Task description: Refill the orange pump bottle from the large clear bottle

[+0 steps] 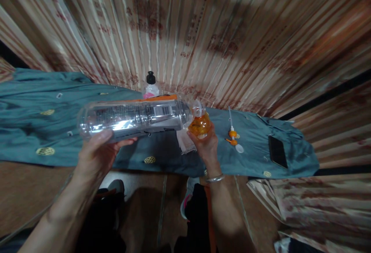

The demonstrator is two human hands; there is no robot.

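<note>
My left hand (97, 154) grips a large clear plastic bottle (133, 117), held on its side with its mouth pointing right. The mouth rests against a small bottle of orange liquid (199, 124), which my right hand (206, 144) holds upright from below. Both are above a teal cloth (43, 129) spread over a table. A white tissue (184, 141) lies on the cloth just left of my right hand. An orange and white pump head (233, 135) lies on the cloth to the right.
A small bottle with a black cap (151, 86) stands behind the large one. A black phone (277, 151) lies at the cloth's right end. Striped curtains (203, 32) hang behind. My feet (187, 199) show below on the brown floor.
</note>
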